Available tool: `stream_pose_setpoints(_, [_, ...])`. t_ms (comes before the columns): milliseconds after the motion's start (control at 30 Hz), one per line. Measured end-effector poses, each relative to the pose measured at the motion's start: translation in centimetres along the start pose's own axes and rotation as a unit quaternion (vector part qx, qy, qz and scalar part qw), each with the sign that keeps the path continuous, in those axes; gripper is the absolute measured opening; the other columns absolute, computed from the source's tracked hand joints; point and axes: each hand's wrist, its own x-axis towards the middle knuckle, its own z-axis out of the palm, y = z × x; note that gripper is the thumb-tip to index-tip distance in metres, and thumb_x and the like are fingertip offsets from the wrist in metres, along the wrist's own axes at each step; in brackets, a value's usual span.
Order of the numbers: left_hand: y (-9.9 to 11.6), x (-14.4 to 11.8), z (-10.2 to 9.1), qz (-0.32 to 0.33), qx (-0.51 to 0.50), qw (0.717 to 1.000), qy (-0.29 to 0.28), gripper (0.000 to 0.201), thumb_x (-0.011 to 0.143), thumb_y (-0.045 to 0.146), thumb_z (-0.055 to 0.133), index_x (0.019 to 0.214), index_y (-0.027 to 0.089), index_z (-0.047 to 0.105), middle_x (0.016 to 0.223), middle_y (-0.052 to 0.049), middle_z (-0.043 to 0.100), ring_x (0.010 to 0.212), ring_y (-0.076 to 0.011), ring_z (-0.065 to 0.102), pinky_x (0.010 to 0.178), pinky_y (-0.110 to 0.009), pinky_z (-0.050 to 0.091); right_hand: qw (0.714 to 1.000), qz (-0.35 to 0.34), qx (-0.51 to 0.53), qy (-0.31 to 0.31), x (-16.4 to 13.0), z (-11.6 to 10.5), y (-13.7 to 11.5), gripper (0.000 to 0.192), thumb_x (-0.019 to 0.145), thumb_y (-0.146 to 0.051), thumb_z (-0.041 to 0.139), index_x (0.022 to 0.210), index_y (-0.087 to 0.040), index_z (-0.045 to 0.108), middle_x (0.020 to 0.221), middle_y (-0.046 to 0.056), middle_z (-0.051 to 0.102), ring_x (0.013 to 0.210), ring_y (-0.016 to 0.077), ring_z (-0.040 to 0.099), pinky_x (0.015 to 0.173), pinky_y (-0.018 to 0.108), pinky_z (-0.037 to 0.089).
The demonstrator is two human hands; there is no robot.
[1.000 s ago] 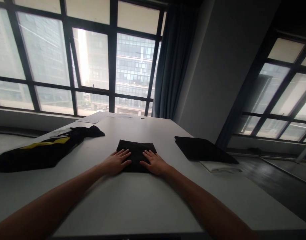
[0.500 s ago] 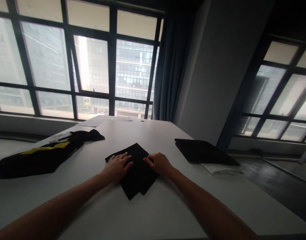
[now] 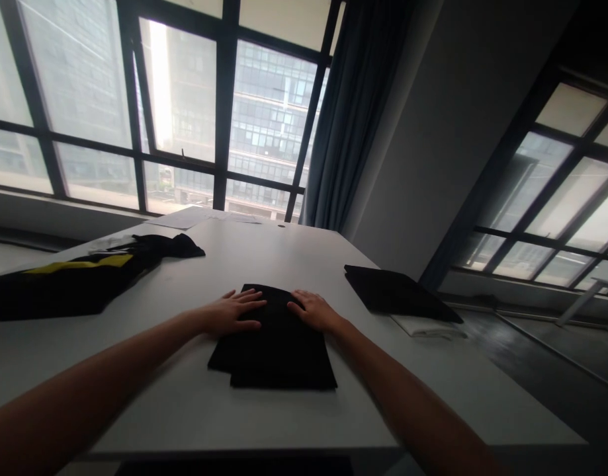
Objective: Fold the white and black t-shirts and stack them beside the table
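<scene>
Both hands lay flat on the folded black cloth (image 3: 274, 344) when I checked the feed, and that was the change worth noting. A second earlier the cloth had sat square under the palms; half a second earlier it was turned corner-on, a diamond; now it lay square again, with a long side stretching back toward the body from under the fingers. I read that as a quarter turn, which left the fold lying the other way for pressing or another fold, though that is only my judgement.

My left hand (image 3: 231, 312) rested open, fingers spread, on the far left corner of the cloth. My right hand (image 3: 316, 309) rested open as well, palm down on the far right corner. Neither pinched the fabric; they only pressed it to the white table (image 3: 194, 410).

Well off to the left of the left hand lay a black and yellow garment (image 3: 80, 284). To the right of the right hand, apart from it, sat a flat black folder (image 3: 397, 297) over a white sheet (image 3: 427, 327).
</scene>
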Motion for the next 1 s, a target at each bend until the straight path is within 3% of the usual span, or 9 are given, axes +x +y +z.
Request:
stream_pose_setpoints(100, [-1.7, -0.5, -0.7, -0.097, 0.008, 0.995, 0.014, 0.072, 0.088, 0.07, 0.036, 0.15, 0.034, 0.03, 0.161, -0.003, 0.019, 0.148, -0.0289, 0.017, 0.117, -0.055, 0.01, 0.997, 0.068, -0.016, 0.035, -0.2, -1.2, 0.6, 0.065, 0.091, -0.057, 0.047, 0.14, -0.015, 0.049, 0.146, 0.014, 0.047, 0.135, 0.0289, 0.041, 0.111, 0.042, 0.031])
stream_pose_setpoints(167, [-2.1, -1.0, -1.3, -0.147, 0.035, 0.988, 0.044, 0.068, 0.09, 0.066, 0.034, 0.148, 0.03, 0.037, 0.159, -0.006, 0.027, 0.146, -0.0303, 0.024, 0.116, -0.056, 0.015, 0.994, 0.099, 0.023, 0.035, -0.3, -2.0, 1.0, 0.064, 0.083, -0.055, 0.062, 0.13, -0.013, 0.058, 0.135, 0.016, 0.057, 0.124, 0.0294, 0.052, 0.103, 0.038, 0.04])
stream_pose_setpoints(333, [0.1, -1.2, -1.7, -0.14, 0.081, 0.968, 0.193, 0.053, 0.096, 0.053, 0.03, 0.131, 0.027, 0.059, 0.143, -0.005, 0.054, 0.133, -0.0258, 0.047, 0.116, -0.047, 0.024, 0.978, 0.115, 0.175, 0.021, -0.3, -2.7, 1.8, 0.032, 0.076, -0.039, 0.073, 0.093, -0.012, 0.071, 0.09, 0.009, 0.073, 0.09, 0.0231, 0.067, 0.076, 0.028, 0.05])
stream_pose_setpoints(400, [1.4, -0.9, -0.9, -0.107, 0.058, 0.976, 0.18, 0.056, 0.095, 0.058, 0.031, 0.135, 0.028, 0.056, 0.147, -0.004, 0.05, 0.135, -0.0257, 0.045, 0.116, -0.045, 0.025, 0.974, 0.117, 0.19, 0.05, -0.3, -2.8, 1.8, 0.027, 0.078, -0.035, 0.071, 0.092, -0.012, 0.069, 0.088, 0.007, 0.073, 0.086, 0.0217, 0.067, 0.072, 0.027, 0.049])
stream_pose_setpoints(500, [2.4, -0.5, 0.6, -0.065, 0.022, 0.993, 0.094, 0.066, 0.091, 0.067, 0.033, 0.144, 0.03, 0.044, 0.157, -0.004, 0.031, 0.144, -0.0274, 0.029, 0.117, -0.048, 0.02, 0.968, 0.138, 0.19, 0.083, -0.4, -3.1, 2.0, 0.024, 0.081, -0.032, 0.069, 0.094, -0.012, 0.067, 0.093, 0.008, 0.072, 0.086, 0.0209, 0.067, 0.073, 0.028, 0.05])
stream_pose_setpoints(600, [2.1, -0.3, 1.3, -0.04, 0.001, 0.998, 0.047, 0.07, 0.091, 0.07, 0.03, 0.149, 0.031, 0.033, 0.16, -0.003, 0.021, 0.148, -0.0258, 0.017, 0.119, -0.049, 0.013, 0.951, 0.157, 0.261, 0.056, -0.6, -3.3, 2.4, 0.026, 0.082, -0.034, 0.069, 0.096, -0.013, 0.063, 0.091, 0.009, 0.071, 0.08, 0.0197, 0.067, 0.066, 0.027, 0.053])
stream_pose_setpoints(700, [0.9, -0.2, 1.1, -0.031, -0.004, 0.999, 0.038, 0.07, 0.091, 0.07, 0.029, 0.15, 0.032, 0.031, 0.161, -0.002, 0.019, 0.149, -0.0241, 0.014, 0.119, -0.049, 0.01, 0.933, 0.155, 0.324, 0.015, -0.9, -3.1, 2.8, 0.034, 0.082, -0.04, 0.071, 0.1, -0.014, 0.059, 0.083, 0.007, 0.07, 0.068, 0.0173, 0.066, 0.054, 0.025, 0.052])
stream_pose_setpoints(867, [-1.3, 0.1, 0.5, -0.079, 0.001, 0.995, 0.054, 0.068, 0.092, 0.068, 0.028, 0.15, 0.032, 0.032, 0.161, -0.002, 0.02, 0.148, -0.0247, 0.018, 0.119, -0.049, 0.013, 0.95, 0.125, 0.286, 0.012, -1.0, -3.1, 2.7, 0.035, 0.078, -0.037, 0.075, 0.1, -0.013, 0.06, 0.085, 0.007, 0.068, 0.067, 0.0156, 0.064, 0.051, 0.023, 0.051])
stream_pose_setpoints(1000, [-2.3, -0.2, 0.1, -0.128, 0.005, 0.991, 0.038, 0.069, 0.094, 0.064, 0.024, 0.151, 0.025, 0.031, 0.16, -0.007, 0.026, 0.148, -0.0247, 0.02, 0.118, -0.05, 0.015, 0.947, 0.149, 0.275, -0.066, -1.4, -4.1, 3.2, 0.032, 0.07, -0.034, 0.08, 0.088, -0.015, 0.061, 0.078, 0.003, 0.065, 0.065, 0.0161, 0.064, 0.053, 0.025, 0.053])
